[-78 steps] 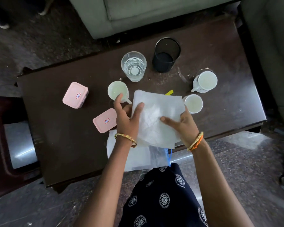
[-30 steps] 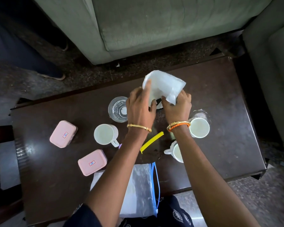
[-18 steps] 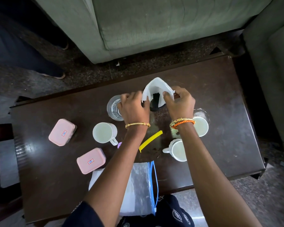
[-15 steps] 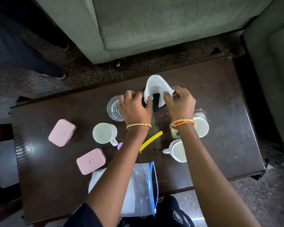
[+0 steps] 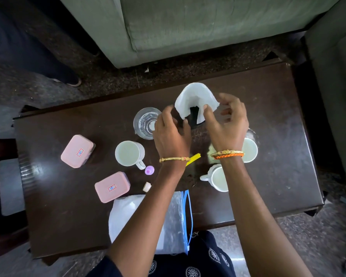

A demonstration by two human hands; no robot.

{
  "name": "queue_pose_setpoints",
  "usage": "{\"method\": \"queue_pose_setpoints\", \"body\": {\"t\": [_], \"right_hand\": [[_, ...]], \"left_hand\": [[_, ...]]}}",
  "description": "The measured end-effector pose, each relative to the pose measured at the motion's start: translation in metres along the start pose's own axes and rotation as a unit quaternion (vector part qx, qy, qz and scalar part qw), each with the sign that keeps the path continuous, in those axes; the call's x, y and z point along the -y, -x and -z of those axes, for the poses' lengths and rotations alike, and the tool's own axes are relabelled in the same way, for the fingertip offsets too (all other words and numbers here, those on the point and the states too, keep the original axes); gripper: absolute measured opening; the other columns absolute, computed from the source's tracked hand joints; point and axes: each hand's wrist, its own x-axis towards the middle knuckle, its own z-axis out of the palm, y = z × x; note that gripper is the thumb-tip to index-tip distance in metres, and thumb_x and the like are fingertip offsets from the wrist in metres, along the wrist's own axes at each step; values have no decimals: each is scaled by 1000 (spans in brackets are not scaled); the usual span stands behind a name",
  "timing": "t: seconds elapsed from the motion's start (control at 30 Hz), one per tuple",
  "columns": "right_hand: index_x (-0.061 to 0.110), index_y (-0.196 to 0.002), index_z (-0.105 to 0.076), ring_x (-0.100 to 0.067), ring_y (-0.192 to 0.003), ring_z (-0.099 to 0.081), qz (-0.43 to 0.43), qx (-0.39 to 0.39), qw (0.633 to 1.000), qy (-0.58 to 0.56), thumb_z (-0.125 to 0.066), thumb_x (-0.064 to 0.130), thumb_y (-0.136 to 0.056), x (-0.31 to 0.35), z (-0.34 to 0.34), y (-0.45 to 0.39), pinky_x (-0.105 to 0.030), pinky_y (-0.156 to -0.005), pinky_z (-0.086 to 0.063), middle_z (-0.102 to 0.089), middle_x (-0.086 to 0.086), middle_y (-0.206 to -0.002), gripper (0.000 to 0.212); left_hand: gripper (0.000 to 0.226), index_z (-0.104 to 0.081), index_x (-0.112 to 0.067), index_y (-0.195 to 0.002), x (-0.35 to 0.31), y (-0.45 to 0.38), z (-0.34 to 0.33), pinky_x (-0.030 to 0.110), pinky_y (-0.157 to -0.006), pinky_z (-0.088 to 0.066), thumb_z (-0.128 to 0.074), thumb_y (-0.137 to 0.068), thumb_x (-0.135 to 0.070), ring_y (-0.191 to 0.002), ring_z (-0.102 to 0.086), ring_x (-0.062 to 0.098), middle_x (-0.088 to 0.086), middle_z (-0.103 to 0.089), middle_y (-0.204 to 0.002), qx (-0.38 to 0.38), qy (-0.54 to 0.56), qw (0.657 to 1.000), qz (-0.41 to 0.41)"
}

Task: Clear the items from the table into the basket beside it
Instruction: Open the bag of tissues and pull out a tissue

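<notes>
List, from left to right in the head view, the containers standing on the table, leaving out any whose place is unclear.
Left pink box → nearer pink box → left white mug → glass of water → near white mug → right white mug.

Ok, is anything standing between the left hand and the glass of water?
Nothing visible does. The glass of water stands right beside the left hand, whose edge overlaps its rim in this view. The nearest white mug sits closer to the person, off that line.
</notes>
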Motion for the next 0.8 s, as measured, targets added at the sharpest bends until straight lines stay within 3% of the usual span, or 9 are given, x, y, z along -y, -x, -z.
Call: {"method": "queue_pose_setpoints", "body": {"t": [0.1,0.17,0.23,0.33,0.43,0.5,0.63,0.73,0.8], "right_hand": [[20,-94,-60,-3,-66,-55,8,-43,998,-53,-64,23,-80,9,10,29,-9,-58,-42,-63,0,-87,15],[24,-84,-57,0,-60,-53,10,-7,998,-57,-60,16,-81,7,14,62,-7,-57,-39,-59,9,-71,9],[26,-77,-55,6,-55,-51,-20,76,997,-21,-61,8,-79,-1,17,104,-4,-53,-35,-51,18,-60,19],[18,-70,-58,-4,-49,-51,-120,234,960,96,-62,8,-78,-26,21,170,-19,-53,-38,-56,8,-54,13],[15,-78,-59,-26,-69,-65,-184,398,877,195,-60,22,-80,-49,21,217,-27,-61,-47,-70,-6,-72,7],[16,-87,-59,-27,-83,-65,-187,458,847,192,-59,24,-80,-56,15,233,-26,-67,-48,-70,-6,-86,11],[10,-116,-53,-34,-104,-51,-99,462,854,216,-59,18,-79,-64,-3,239,-38,-92,-46,-52,-15,-113,38],[6,-117,-53,-39,-101,-48,-60,428,870,238,-58,13,-79,-63,-11,231,-42,-91,-44,-50,-20,-111,39],[6,-115,-55,-40,-99,-48,-45,407,879,242,-58,9,-79,-61,-16,223,-43,-89,-43,-51,-21,-112,37]], "left_hand": [[41,-48,-10,-123,13,26,11,29,-69,-49,-60,-85,-21,-84,-59,19,7,-62,-99,-7,71,997,15],[36,-50,-10,-122,31,56,21,24,-69,-47,-59,-88,-20,-85,-61,20,8,-63,-104,11,91,995,41],[31,-53,-10,-118,54,95,37,27,-69,-47,-55,-89,-23,-86,-62,24,8,-64,-104,28,73,993,87],[34,-58,-7,-106,92,152,63,37,-67,-53,-42,-86,-30,-79,-61,27,9,-63,-93,54,16,993,107],[36,-62,-5,-99,135,190,78,43,-76,-54,-41,-82,-29,-92,-61,34,16,-63,-100,94,-108,985,93],[45,-62,-6,-105,157,205,82,49,-84,-51,-39,-81,-38,-106,-57,39,21,-58,-115,115,-196,966,125],[56,-56,-6,-116,173,206,70,53,-92,-46,-39,-82,-47,-122,-48,44,25,-50,-131,164,-260,941,144],[52,-51,-10,-114,173,193,54,52,-86,-50,-60,-78,-46,-116,-53,45,25,-55,-127,165,-278,935,143],[50,-50,-12,-112,168,183,46,49,-83,-50,-56,-79,-48,-113,-56,43,24,-58,-123,165,-293,931,140]]}}
